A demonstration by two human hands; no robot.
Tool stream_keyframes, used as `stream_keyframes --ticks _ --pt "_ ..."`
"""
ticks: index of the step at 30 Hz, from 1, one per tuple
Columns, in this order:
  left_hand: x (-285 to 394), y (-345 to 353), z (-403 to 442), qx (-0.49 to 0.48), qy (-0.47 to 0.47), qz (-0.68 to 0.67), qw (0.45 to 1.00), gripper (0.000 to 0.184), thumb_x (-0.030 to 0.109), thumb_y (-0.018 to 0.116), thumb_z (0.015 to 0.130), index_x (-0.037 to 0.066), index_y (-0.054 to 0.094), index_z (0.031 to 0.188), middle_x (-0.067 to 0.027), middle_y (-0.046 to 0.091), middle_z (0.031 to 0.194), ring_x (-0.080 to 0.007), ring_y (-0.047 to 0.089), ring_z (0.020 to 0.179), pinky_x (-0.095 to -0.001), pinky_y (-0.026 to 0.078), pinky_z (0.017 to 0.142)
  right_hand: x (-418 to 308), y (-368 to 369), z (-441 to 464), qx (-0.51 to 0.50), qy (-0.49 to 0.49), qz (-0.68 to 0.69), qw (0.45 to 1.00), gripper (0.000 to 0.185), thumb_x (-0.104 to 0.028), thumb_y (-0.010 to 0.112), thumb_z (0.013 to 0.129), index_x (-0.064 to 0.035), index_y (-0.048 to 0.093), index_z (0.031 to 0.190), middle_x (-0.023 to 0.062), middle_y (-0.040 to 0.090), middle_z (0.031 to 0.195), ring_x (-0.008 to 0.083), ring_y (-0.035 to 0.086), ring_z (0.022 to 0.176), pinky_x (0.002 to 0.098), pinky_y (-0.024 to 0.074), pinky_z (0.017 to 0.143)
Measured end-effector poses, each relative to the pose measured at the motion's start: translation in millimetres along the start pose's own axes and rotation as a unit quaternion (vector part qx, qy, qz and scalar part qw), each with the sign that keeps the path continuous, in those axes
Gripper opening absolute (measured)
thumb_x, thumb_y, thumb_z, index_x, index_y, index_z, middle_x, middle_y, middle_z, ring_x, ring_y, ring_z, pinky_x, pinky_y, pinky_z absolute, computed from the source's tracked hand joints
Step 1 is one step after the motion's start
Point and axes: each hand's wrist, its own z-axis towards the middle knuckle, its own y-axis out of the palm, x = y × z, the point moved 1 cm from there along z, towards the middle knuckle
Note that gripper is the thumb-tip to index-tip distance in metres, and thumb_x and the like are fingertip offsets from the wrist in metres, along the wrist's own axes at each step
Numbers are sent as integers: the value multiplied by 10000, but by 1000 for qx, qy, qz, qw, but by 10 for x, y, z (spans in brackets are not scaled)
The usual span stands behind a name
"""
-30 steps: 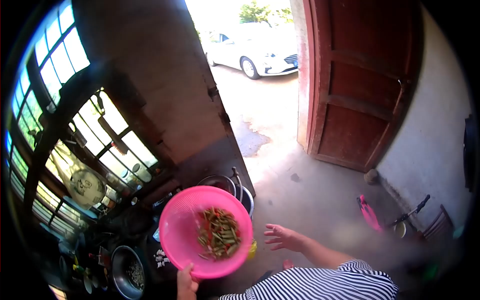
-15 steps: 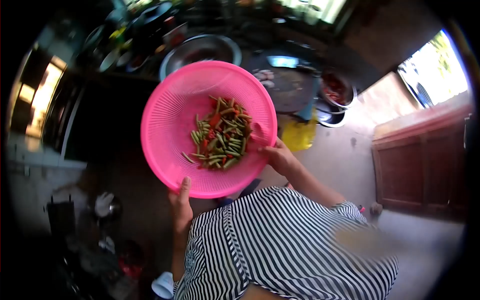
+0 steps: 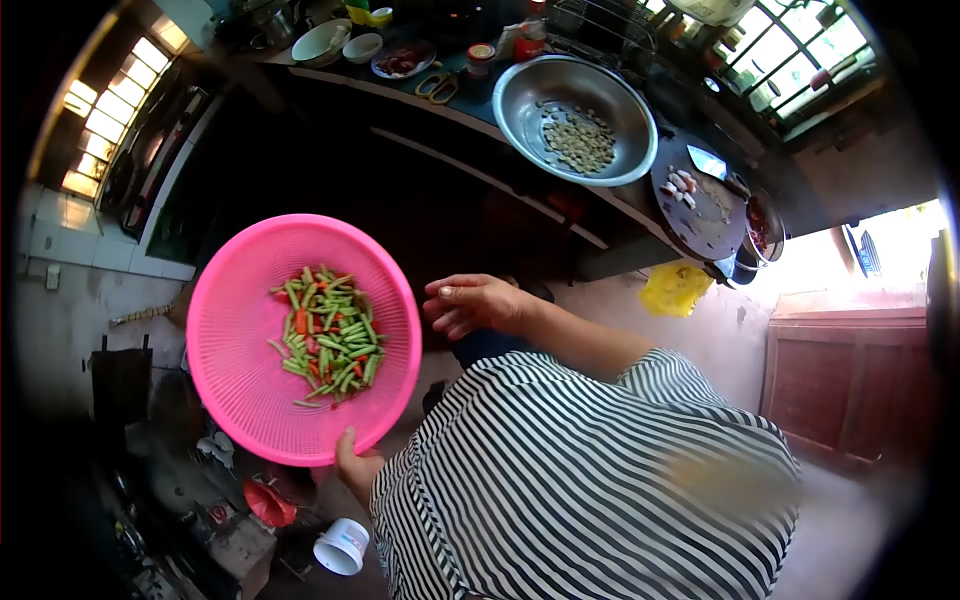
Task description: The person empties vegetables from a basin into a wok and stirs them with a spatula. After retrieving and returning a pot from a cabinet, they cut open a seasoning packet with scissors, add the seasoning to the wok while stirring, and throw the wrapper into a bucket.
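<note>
My left hand (image 3: 355,466) grips the near rim of a pink plastic strainer basket (image 3: 235,385), thumb over the edge. Cut green beans (image 3: 345,345) mixed with red pepper pieces (image 3: 301,321) lie inside it. Just right of the basket is my right hand (image 3: 472,304), apart from the rim, holding nothing, with its fingers loosely spread and slightly curled.
On the counter ahead stand a steel basin (image 3: 515,110) with pale pieces, a round board (image 3: 690,228) with a cleaver (image 3: 707,162), scissors (image 3: 437,88) and bowls (image 3: 320,40). A yellow bag (image 3: 675,288) hangs beneath. A white bucket (image 3: 342,546) is on the floor.
The view has swung from the doorway to the counter. The right hand touched the basket's rim half a second ago and is now off it. The basket has shifted left and lower in view.
</note>
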Motion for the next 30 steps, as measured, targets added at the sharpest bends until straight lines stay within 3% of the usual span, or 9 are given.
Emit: stream_keyframes --ticks 3,9,15,19,24,26,27,29,30 --pt "452 228 458 -72 70 -8 995 427 66 572 768 -29 496 1177 -151 542 1132 -289 532 1053 -415 443 934 -207 30 443 36 -11 43 998 336 -194 528 916 -42 508 1215 127 620 1090 204 633 881 330 529 769" --pt "1723 853 2001 89 166 -48 981 425 -2 582 744 -41 513 1162 -120 566 1083 -246 562 993 -357 463 879 -1145 832 2762 81 -10 -53 995 263 -151 529 903 -49 535 1145 71 643 968 156 623 798 296 517 711" --pt "1570 1047 1507 45 189 -70 978 500 -71 528 725 -49 446 1218 -127 532 1147 -251 549 1012 -337 438 896 -1374 1079 2720 13 -46 -137 989 238 -163 528 901 -64 553 1116 40 636 918 119 609 774 265 504 688" --pt "1572 766 1936 87 85 -14 992 487 -39 558 722 -34 464 1199 -128 544 1125 -235 557 991 -346 448 881 -1506 1205 3088 11 -50 -137 989 226 -180 562 868 -77 565 1069 29 629 854 118 593 713 263 492 644" --pt "1920 634 3204 -29 260 102 960 322 21 554 775 -32 521 1091 -124 566 1067 -223 564 962 -341 469 826 -1662 1155 4059 78 -9 -83 993 172 -152 545 866 -78 576 1018 47 625 833 147 603 695 300 506 614" --pt "2018 505 3514 -75 510 475 713 271 58 525 815 -38 520 1068 -138 566 1046 -220 563 955 -335 470 818 -1772 1209 4124 96 -17 -57 994 164 -129 518 882 -71 576 1024 54 624 850 150 605 711 296 510 639" --pt "2283 755 3614 -80 511 471 715 271 58 525 815 -38 520 1068 -138 566 1046 -220 563 955 -335 470 818 -1910 1323 4261 102 -19 -60 993 165 -128 516 884 -72 577 1027 52 625 854 149 606 717 291 509 645" --pt "2827 1273 3703 -49 124 120 984 232 89 525 832 -61 539 1009 -167 577 986 -233 575 909 -356 474 807 -2176 1529 4444 118 -19 -78 990 167 -136 519 887 -73 577 1030 49 624 854 147 605 721 287 507 647" --pt "2878 1196 4033 -61 226 199 952 212 89 521 838 -62 548 984 -159 582 948 -233 581 872 -357 478 788 -2273 1610 4558 130 -13 -99 986 169 -144 522 889 -74 577 1033 47 624 855 144 604 724 283 506 649"
